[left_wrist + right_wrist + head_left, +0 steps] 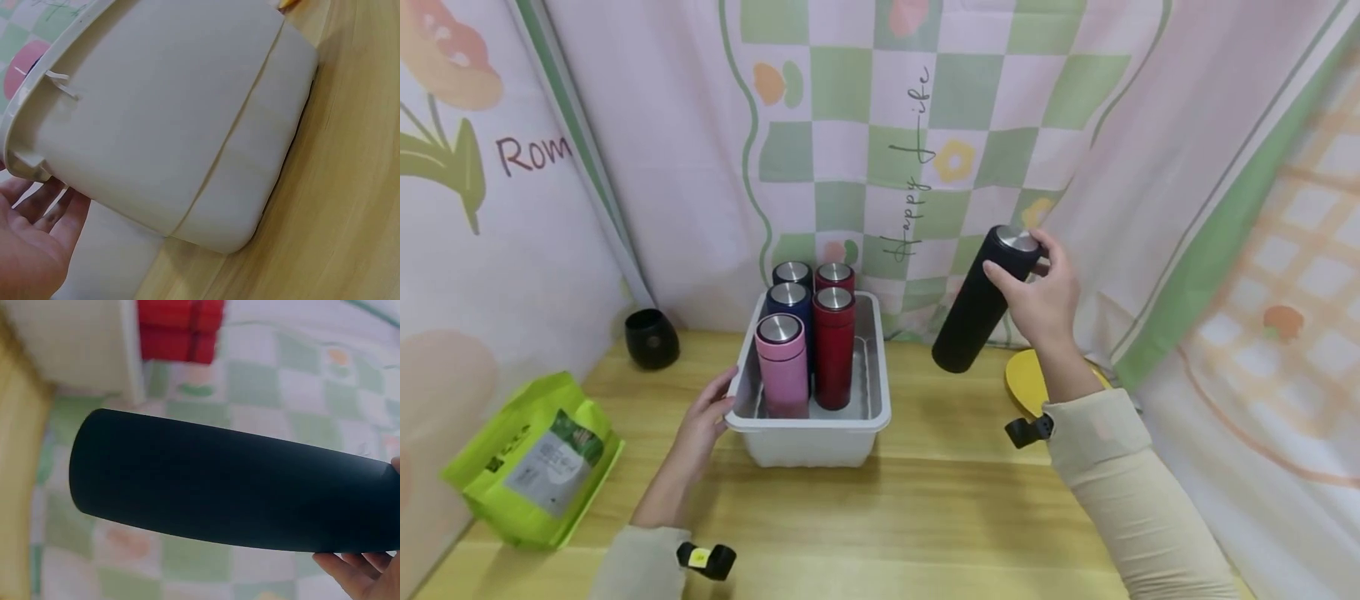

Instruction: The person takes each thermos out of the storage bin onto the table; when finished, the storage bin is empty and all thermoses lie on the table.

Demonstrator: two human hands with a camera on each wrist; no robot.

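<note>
And here's the right hand (1048,296), out to the right of the bin, thumb and fingers wrapped round the upper end of a tall black bottle (973,304)! The bottle hangs tilted above the surface (925,500), steel-topped end up by the fingers, base angled down to the left, well apart from the bin. The head view gives us that bright lid; the right wrist view doesn't, but it offers the long dark side and the rounded base, clear of the wooden surface at the picture's edge.

Over on the left, the left hand (700,417) has hold of the white bin (805,423) at its left rim, near the front corner. From above, the fingers are half lost at the edge; the left wrist view has the better seat, showing them tucked under the lip, plus the bin's plain outer wall with a ledge running along it.

Only the head view counts the full line-up inside: five upright bottles, pink (784,379) in front, dark blue (801,317) and red (833,358) behind it, then another dark one (782,281) and another red one (846,283) at the back. The left wrist view catches just a pink end peeping over the rim; the right wrist view, blurred red beyond the bin's wall.
</note>
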